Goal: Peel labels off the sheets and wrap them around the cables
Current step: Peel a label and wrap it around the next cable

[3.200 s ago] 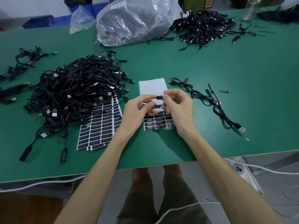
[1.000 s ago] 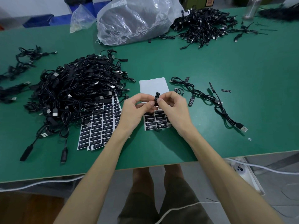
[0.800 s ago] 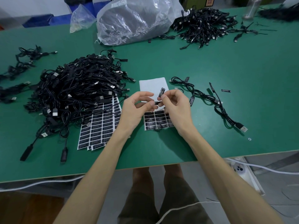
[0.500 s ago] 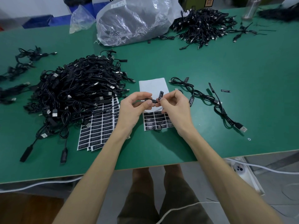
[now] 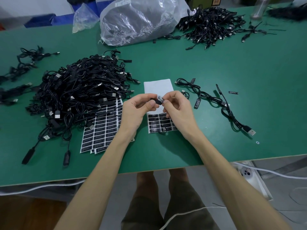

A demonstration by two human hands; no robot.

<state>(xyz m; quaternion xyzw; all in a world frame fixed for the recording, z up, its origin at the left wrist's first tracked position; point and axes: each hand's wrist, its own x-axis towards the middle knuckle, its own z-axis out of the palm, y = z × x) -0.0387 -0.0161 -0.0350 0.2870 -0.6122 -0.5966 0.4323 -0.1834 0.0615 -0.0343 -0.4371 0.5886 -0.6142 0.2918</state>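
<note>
Left hand [image 5: 137, 112] pinches a short black cable [image 5: 153, 100] between thumb and forefinger, above the table [image 5: 216, 67]. Right hand [image 5: 178, 110] pinches a label [image 5: 160, 98] against it; how far the label is wrapped is hard to make out. Label sheet [image 5: 162, 123] lies under both hands, partly hidden. Cable pile [image 5: 79, 90] lies to the left.

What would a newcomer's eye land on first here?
The big tangled heap of black USB cables left of centre on the green table. Then, mid-table, the left hand and right hand pinching a label onto one cable, over a half-used label sheet. A bulging clear plastic bag sits at the far edge.
</note>
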